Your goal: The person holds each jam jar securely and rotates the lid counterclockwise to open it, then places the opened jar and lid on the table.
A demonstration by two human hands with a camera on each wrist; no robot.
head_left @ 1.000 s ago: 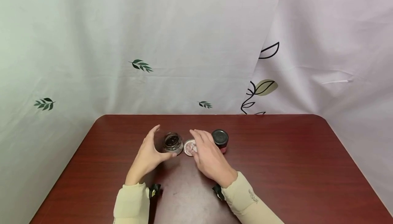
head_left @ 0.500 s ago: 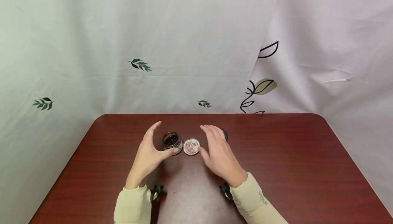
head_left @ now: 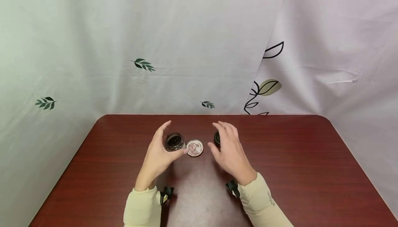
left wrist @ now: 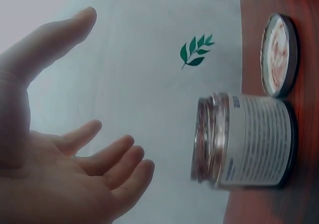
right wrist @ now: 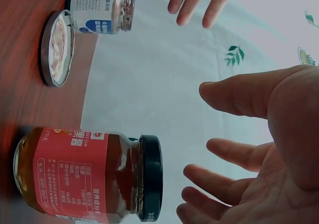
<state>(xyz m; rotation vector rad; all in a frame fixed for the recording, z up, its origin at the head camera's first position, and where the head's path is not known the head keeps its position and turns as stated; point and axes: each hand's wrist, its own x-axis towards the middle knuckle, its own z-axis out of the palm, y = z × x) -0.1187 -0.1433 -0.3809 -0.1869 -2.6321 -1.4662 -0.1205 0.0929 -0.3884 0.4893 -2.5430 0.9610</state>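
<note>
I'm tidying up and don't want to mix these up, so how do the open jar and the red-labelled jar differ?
The open jar has no lid on, with a loose lid beside it; the red-labelled jar wears a dark lid. The open jar's label is mostly white, the red-labelled jar's red. Both are glass and stand upright on the table.

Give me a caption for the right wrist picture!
Right hand near a lidded, red-labelled jar, with a loose lid beyond.
</note>
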